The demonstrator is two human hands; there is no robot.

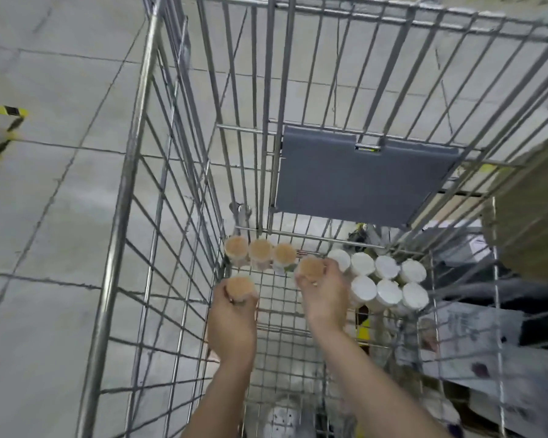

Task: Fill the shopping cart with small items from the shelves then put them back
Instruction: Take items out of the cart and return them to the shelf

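Reaching down into the silver wire shopping cart, I see my left hand curled around a small tan-lidded round jar above the cart's mesh floor. Three matching tan-lidded jars stand in a row at the far wall. My right hand grips another tan-lidded jar, just beside seven white-lidded round jars clustered on the right.

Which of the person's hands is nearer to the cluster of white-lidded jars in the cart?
Right. The right hand, gripping an orange-lidded jar, sits right beside the white-lidded jars. The left hand, holding another orange-lidded jar, is farther off, near the cart's left wall.
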